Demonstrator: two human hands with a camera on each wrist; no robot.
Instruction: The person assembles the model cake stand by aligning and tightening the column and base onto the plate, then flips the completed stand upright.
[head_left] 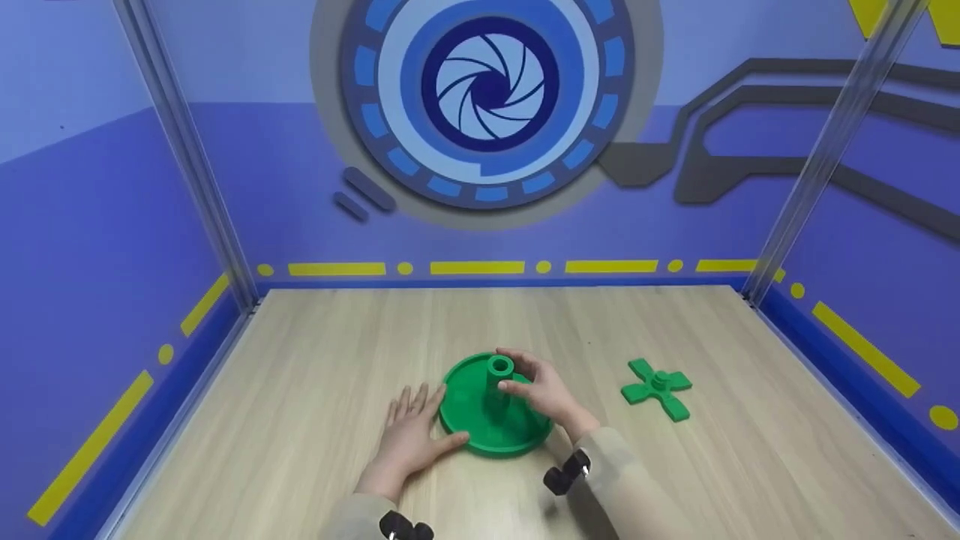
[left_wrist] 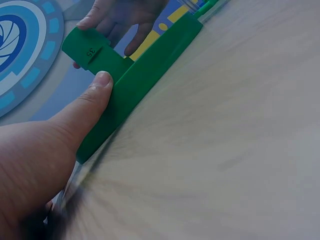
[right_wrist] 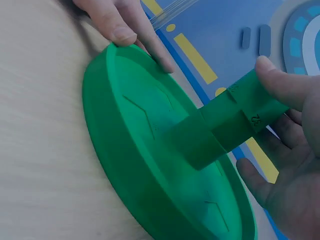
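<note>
A round green dish (head_left: 469, 416) with a raised rim lies on the table. A stepped, hollow green post (right_wrist: 227, 125) stands up from its middle, with small numbers marked on its side. My right hand (head_left: 551, 394) holds the upper part of the post between thumb and fingers. On the dish's left side, my left hand (head_left: 409, 442) rests with straight, spread fingers, its thumb (left_wrist: 92, 100) against the rim. In the right wrist view the left thumb lies over the rim edge, with a finger along the dish.
To the right of the dish, a green cross-shaped piece (head_left: 660, 381) with a raised hub lies flat on the wooden table (head_left: 315, 360). Blue and purple panels (head_left: 82, 300) with yellow dashes enclose the table at the back and both sides. Metal posts stand at the back corners.
</note>
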